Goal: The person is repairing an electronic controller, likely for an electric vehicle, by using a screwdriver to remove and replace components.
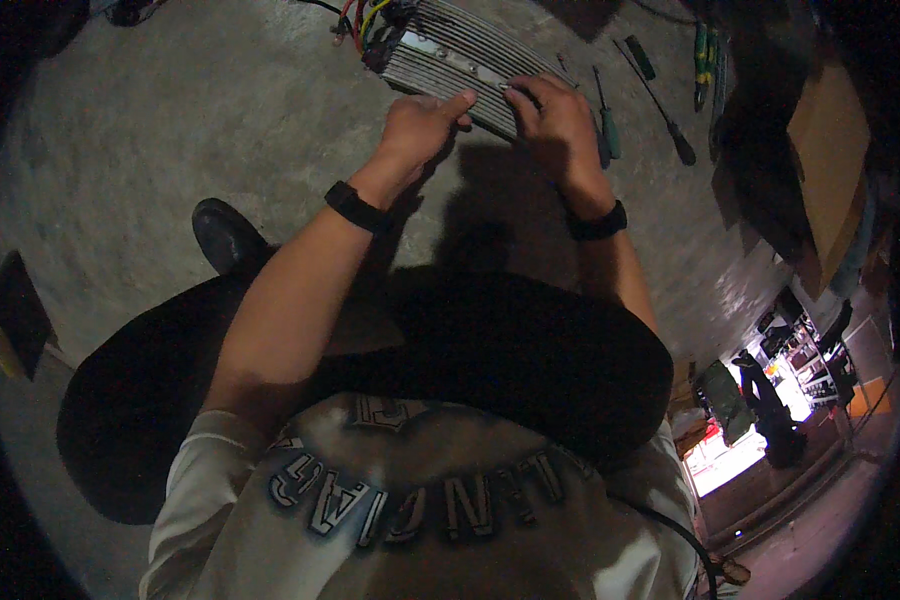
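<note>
A ribbed grey metal box [450, 55] with a bundle of coloured wires [365, 20] at its far-left end lies on the concrete floor. My left hand [422, 122] rests its fingertips on the box's near edge. My right hand [557, 118] grips the same edge just to the right, fingers curled over the fins. Both wrists wear dark bands. Whether a small tool sits in either hand is hidden.
Screwdrivers with green and black handles [610, 130] [670, 120] lie on the floor right of the box. A dark shoe [225, 235] shows at left. A cardboard piece [830, 150] stands at the right; a person [765, 400] is in a bright doorway at lower right.
</note>
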Action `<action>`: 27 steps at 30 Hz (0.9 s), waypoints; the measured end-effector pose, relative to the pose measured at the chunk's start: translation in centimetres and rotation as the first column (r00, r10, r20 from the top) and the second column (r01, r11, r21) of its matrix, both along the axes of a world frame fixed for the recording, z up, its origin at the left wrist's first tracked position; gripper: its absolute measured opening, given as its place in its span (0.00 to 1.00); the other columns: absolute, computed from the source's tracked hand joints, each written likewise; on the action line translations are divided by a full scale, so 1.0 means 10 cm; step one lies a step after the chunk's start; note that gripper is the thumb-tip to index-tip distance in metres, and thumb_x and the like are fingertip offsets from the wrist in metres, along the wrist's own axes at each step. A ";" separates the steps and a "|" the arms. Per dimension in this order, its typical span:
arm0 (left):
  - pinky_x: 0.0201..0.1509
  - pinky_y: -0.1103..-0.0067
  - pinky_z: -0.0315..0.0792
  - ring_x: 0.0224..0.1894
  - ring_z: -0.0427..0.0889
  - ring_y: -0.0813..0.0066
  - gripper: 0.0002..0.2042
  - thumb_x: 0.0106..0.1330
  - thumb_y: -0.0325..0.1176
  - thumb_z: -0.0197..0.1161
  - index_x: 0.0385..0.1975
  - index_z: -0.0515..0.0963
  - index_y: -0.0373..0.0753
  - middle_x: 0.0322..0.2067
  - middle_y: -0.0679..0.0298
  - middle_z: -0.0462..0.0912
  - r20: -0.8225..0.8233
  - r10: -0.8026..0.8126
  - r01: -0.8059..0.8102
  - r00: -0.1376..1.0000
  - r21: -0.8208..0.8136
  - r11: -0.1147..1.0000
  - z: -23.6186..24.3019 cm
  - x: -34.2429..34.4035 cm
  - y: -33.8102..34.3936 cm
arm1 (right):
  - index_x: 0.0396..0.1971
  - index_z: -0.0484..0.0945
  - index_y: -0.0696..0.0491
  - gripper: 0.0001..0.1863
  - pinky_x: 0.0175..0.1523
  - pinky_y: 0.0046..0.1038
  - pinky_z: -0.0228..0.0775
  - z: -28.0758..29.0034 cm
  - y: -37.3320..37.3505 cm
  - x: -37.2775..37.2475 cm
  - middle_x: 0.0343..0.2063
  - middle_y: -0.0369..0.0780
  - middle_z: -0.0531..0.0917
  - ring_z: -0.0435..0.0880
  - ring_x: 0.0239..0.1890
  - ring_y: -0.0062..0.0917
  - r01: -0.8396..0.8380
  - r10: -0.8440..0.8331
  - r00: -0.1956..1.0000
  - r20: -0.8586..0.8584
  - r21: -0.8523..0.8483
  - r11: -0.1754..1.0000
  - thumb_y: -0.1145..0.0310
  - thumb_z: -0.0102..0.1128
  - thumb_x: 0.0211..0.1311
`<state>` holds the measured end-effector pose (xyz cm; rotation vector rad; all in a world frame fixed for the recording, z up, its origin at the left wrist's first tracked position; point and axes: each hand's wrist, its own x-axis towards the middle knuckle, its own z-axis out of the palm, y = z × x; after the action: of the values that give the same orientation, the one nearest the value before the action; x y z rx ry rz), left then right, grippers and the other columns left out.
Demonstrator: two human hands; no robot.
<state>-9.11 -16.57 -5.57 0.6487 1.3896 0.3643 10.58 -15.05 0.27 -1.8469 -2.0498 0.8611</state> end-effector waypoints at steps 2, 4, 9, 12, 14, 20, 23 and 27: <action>0.33 0.77 0.69 0.27 0.76 0.78 0.23 0.62 0.55 0.75 0.28 0.87 0.35 0.26 0.66 0.85 0.043 0.055 -0.059 0.998 0.085 0.995 -0.03 0.00 -0.03 | 0.43 0.85 0.57 0.12 0.51 0.40 0.77 0.00 0.02 0.01 0.41 0.48 0.87 0.86 0.45 0.46 -0.030 0.030 1.000 0.003 0.007 1.000 0.66 0.61 0.68; 0.32 0.76 0.70 0.27 0.76 0.78 0.23 0.62 0.53 0.75 0.25 0.86 0.34 0.24 0.64 0.84 0.038 0.078 -0.080 0.996 0.066 0.995 -0.02 0.02 -0.03 | 0.42 0.85 0.57 0.11 0.51 0.40 0.77 -0.04 0.01 0.01 0.40 0.47 0.87 0.86 0.44 0.46 -0.069 0.068 0.997 0.020 0.073 0.995 0.67 0.61 0.67; 0.31 0.75 0.71 0.24 0.76 0.76 0.23 0.61 0.51 0.76 0.22 0.85 0.33 0.22 0.62 0.84 0.050 0.096 -0.098 0.994 0.036 0.994 -0.05 0.02 -0.04 | 0.42 0.85 0.58 0.11 0.50 0.40 0.77 0.03 0.01 -0.04 0.40 0.48 0.87 0.86 0.44 0.46 -0.071 0.069 0.997 0.024 0.069 0.995 0.68 0.61 0.67; 0.30 0.74 0.70 0.23 0.76 0.76 0.23 0.60 0.52 0.76 0.22 0.85 0.34 0.21 0.63 0.84 0.067 0.125 -0.130 0.990 0.070 0.989 -0.08 0.01 -0.06 | 0.42 0.85 0.58 0.10 0.50 0.41 0.76 0.04 0.01 -0.05 0.40 0.49 0.86 0.85 0.43 0.47 -0.062 0.062 0.998 0.003 0.053 0.997 0.69 0.62 0.67; 0.27 0.80 0.60 0.23 0.68 0.81 0.22 0.61 0.53 0.77 0.24 0.84 0.37 0.22 0.71 0.79 0.104 0.088 -0.087 0.991 -0.007 0.996 -0.02 0.01 -0.03 | 0.42 0.84 0.58 0.10 0.50 0.41 0.76 0.04 -0.01 -0.01 0.40 0.49 0.86 0.85 0.43 0.47 -0.059 0.058 0.998 0.025 0.044 0.997 0.69 0.62 0.67; 0.25 0.79 0.58 0.21 0.66 0.82 0.22 0.61 0.53 0.76 0.23 0.84 0.37 0.20 0.72 0.77 0.108 0.100 -0.105 0.989 0.039 0.994 -0.05 0.01 -0.06 | 0.41 0.84 0.59 0.10 0.50 0.42 0.76 0.04 0.00 -0.05 0.39 0.50 0.85 0.84 0.43 0.48 -0.040 0.039 0.998 0.051 0.023 0.999 0.68 0.62 0.67; 0.26 0.79 0.60 0.22 0.68 0.81 0.23 0.61 0.53 0.76 0.23 0.84 0.36 0.22 0.70 0.79 0.048 0.068 -0.069 0.997 0.026 0.997 -0.07 0.01 -0.04 | 0.41 0.84 0.59 0.10 0.49 0.43 0.76 0.04 0.02 -0.05 0.38 0.50 0.85 0.84 0.43 0.49 -0.068 0.066 0.997 0.050 0.035 0.997 0.68 0.61 0.67; 0.27 0.78 0.62 0.23 0.69 0.80 0.23 0.61 0.54 0.76 0.23 0.84 0.36 0.22 0.68 0.80 0.030 0.038 -0.039 0.999 0.050 0.998 -0.03 0.02 -0.01 | 0.40 0.82 0.58 0.10 0.47 0.46 0.75 0.00 0.05 0.04 0.37 0.50 0.84 0.83 0.41 0.50 -0.207 0.196 0.972 0.129 0.082 0.975 0.67 0.61 0.67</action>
<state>-8.92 -16.70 -5.87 0.6562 1.3705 0.4393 10.96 -14.60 0.29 -1.6996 -2.3415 0.7002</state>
